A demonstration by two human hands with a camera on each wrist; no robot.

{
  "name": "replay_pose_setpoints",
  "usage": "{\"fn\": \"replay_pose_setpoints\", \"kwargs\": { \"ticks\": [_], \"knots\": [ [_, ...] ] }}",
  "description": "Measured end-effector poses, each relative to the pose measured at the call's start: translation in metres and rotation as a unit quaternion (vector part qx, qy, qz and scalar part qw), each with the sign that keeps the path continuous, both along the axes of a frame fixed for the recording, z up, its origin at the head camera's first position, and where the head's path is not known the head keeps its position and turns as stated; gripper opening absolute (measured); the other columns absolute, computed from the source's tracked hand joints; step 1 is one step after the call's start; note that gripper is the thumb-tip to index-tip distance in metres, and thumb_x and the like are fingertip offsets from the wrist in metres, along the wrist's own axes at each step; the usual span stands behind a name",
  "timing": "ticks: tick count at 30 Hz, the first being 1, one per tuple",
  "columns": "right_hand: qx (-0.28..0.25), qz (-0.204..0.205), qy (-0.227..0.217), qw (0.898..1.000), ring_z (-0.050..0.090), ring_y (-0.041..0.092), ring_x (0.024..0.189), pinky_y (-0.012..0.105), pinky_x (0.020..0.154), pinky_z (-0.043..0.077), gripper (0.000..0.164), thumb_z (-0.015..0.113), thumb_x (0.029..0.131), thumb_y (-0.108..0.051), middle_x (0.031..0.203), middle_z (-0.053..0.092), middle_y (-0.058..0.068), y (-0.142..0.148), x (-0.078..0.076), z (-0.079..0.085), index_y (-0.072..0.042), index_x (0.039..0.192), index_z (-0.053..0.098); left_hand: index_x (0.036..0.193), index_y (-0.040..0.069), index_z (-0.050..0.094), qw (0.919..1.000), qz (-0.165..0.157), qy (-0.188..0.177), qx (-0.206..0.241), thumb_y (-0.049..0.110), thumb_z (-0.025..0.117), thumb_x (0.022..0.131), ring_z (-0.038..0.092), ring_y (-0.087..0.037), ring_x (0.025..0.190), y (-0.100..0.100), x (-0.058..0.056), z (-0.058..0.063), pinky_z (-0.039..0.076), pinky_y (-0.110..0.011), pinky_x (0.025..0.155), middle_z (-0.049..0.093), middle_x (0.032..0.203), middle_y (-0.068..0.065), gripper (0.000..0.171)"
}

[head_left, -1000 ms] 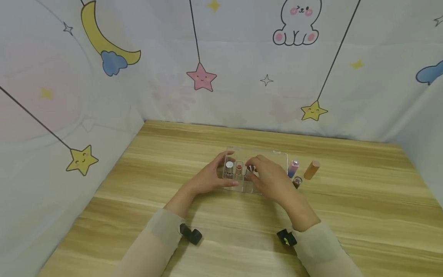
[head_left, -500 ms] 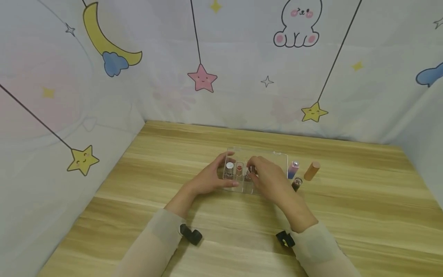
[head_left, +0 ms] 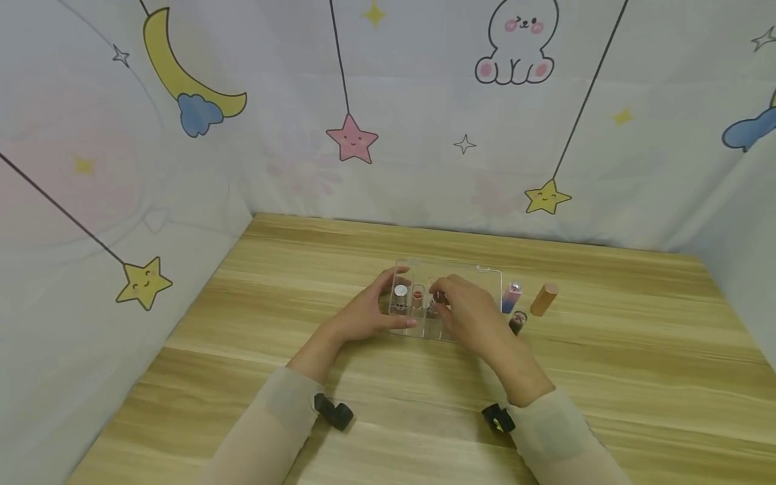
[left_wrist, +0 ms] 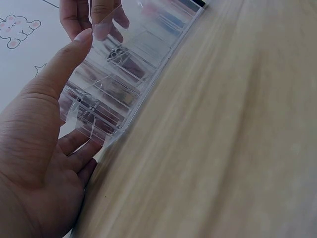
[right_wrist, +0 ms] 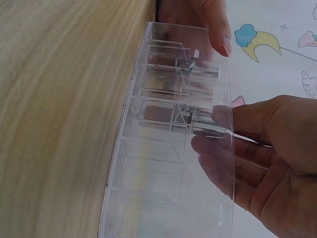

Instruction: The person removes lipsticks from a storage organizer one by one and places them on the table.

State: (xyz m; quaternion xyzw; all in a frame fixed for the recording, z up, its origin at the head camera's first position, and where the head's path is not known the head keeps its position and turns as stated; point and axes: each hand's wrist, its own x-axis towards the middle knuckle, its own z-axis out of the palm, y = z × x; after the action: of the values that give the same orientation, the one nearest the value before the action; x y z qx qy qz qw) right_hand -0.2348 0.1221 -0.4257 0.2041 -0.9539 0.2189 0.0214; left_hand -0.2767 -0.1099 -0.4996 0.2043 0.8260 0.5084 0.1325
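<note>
A clear plastic lipstick organizer [head_left: 463, 267] with several compartments stands on the table. My left hand [head_left: 362, 313] grips its left end, thumb along the front and fingers behind. My right hand [head_left: 475, 313] reaches into the organizer from above and pinches the shiny top of a lipstick [right_wrist: 203, 121], whose lower part sits in a compartment. Left of it, a lipstick with a red top [head_left: 417, 296] and a silver-capped lipstick [head_left: 401, 295] stand upright in their own compartments. In the head view, the right fingers partly cover the pinched lipstick.
Right of the organizer stand a pink-and-blue tube [head_left: 512, 296], an orange-brown tube [head_left: 544, 299] and a dark lipstick [head_left: 518, 321]. The wooden table [head_left: 400, 417] meets a white cartoon-printed cloth [head_left: 412, 182] at the back and left.
Both hands stay at the organizer, and the right fingers shift only slightly on the lipstick. The tubes on the right stand where they were.
</note>
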Motion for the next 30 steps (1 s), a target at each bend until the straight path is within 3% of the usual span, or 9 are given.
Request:
{"fn": "replay_pose_setpoints", "kwargs": {
  "ticks": [8, 23, 30],
  "knots": [
    [-0.004, 0.000, -0.007, 1.000, 0.070, 0.022, 0.095, 0.042, 0.083, 0.058, 0.023, 0.072, 0.098, -0.013, 0.108, 0.070, 0.006, 0.000, 0.000, 0.000, -0.007, 0.120, 0.070, 0.161, 0.034, 0.029, 1.0000, 0.001, -0.002, 0.005, 0.038, 0.090, 0.082, 0.040, -0.027, 0.150, 0.000, 0.002, 0.000, 0.028, -0.061, 0.123, 0.050, 0.155, 0.003, 0.100],
    [-0.026, 0.010, 0.020, 0.999, 0.071, 0.023, 0.094, 0.043, 0.080, 0.059, 0.022, 0.072, 0.097, -0.011, 0.106, 0.071, 0.008, 0.003, 0.003, 0.010, -0.006, 0.118, 0.071, 0.156, 0.047, 0.029, 1.0000, -0.001, -0.001, 0.007, 0.036, 0.090, 0.082, 0.041, -0.025, 0.149, 0.000, 0.001, 0.000, 0.028, -0.059, 0.123, 0.050, 0.154, 0.005, 0.096],
    [-0.031, 0.006, 0.018, 0.999, 0.071, 0.023, 0.094, 0.043, 0.080, 0.058, 0.023, 0.072, 0.098, -0.012, 0.105, 0.071, 0.007, 0.005, 0.002, 0.013, -0.006, 0.120, 0.071, 0.159, 0.041, 0.029, 1.0000, -0.001, -0.002, 0.007, 0.037, 0.090, 0.082, 0.042, -0.026, 0.149, 0.001, 0.000, 0.001, 0.030, -0.059, 0.123, 0.050, 0.155, 0.005, 0.098]
  ]
}}
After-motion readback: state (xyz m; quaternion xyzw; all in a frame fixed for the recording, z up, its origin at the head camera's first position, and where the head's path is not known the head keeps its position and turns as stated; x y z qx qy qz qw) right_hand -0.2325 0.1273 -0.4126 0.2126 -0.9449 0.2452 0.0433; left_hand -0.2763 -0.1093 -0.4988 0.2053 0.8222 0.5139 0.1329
